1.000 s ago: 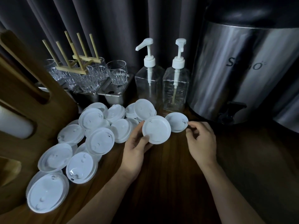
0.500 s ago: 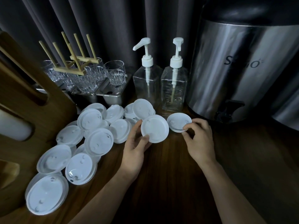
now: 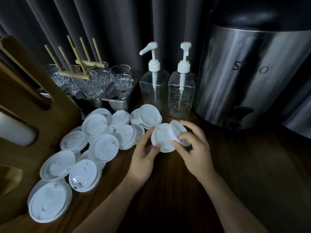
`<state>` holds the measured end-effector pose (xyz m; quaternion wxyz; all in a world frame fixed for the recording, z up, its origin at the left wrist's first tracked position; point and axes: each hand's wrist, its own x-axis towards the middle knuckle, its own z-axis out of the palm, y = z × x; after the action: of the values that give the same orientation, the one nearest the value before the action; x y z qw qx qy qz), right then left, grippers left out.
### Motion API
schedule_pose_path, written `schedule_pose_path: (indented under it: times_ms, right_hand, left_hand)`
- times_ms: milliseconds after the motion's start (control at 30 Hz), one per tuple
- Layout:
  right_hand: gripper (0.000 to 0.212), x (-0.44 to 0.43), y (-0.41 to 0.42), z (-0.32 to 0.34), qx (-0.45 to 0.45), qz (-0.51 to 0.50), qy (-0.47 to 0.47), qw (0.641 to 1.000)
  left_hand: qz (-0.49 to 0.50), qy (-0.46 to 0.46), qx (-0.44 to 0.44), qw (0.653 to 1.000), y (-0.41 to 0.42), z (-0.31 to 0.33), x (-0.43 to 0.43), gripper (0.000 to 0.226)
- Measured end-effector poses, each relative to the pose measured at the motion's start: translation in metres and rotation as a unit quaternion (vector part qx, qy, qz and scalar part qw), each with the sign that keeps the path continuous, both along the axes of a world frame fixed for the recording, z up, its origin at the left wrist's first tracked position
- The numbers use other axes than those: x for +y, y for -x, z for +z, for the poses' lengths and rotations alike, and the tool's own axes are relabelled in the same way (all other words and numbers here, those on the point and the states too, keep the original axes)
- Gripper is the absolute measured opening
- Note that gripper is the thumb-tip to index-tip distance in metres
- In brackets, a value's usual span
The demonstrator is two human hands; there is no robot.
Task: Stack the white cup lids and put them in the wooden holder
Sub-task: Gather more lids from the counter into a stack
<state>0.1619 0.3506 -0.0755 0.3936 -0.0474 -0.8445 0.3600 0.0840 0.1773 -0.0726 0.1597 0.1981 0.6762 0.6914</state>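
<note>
Left grip (image 3: 144, 158), thumb and fingers pinching the rim of one white lid (image 3: 160, 137), which is raised above the surface (image 3: 168, 190) with its flat face toward the viewer. Right grip (image 3: 196, 152), thumb and fingers closed on a second lid (image 3: 176, 130), which is tilted edge-on with its rim touching the right part of the first. The likely step is nesting the pair, and the chief risk lies in that tilt: if the second lid is pressed home while still angled, its rim may ride over the first rather than seat, and either thin lid could flex and spring from so light a pinch. A dropped lid would probably fall to the surface or into the loose lids (image 3: 101, 145), which lie overlapped just left of the grips. Those lids face different ways, so a stack built without turning each one may jam or lean. Just beyond the grips stand two pump bottles (image 3: 154, 91). A reach to the far lids could tip them, since they look empty or nearly so. The urn (image 3: 252, 73) to the right has a tap (image 3: 239, 115) near the right grip, and a careless knuckle could catch it. The wooden holder (image 3: 33, 115) stands at the far left, beyond the loose lids. A finished stack must be carried across them, where a trailing forearm might sweep the nearest ones off.
</note>
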Motion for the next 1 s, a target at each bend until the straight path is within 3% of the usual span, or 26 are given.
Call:
schedule_pose_path:
  times_ms: [233,467,667,1000]
  right_hand:
    - [0.031,-0.006,0.001,-0.003,-0.038,0.071,-0.022,0.997]
    - [0.058,-0.004,-0.005,-0.003,-0.130,0.093,-0.056,0.986]
    - [0.058,-0.001,-0.006,-0.004,-0.144,0.052,-0.050,0.987]
    - [0.071,-0.001,-0.004,-0.006,-0.136,0.008,-0.018,0.991]
  left_hand:
    - [-0.024,0.008,0.004,1.000,-0.001,0.004,-0.003,0.047]
    - [-0.029,0.014,0.003,0.999,0.000,0.006,-0.002,0.040]
    - [-0.037,-0.028,-0.036,0.998,-0.003,0.010,-0.001,0.039]
    - [-0.075,-0.026,-0.025,0.997,0.002,0.004,-0.006,0.063]
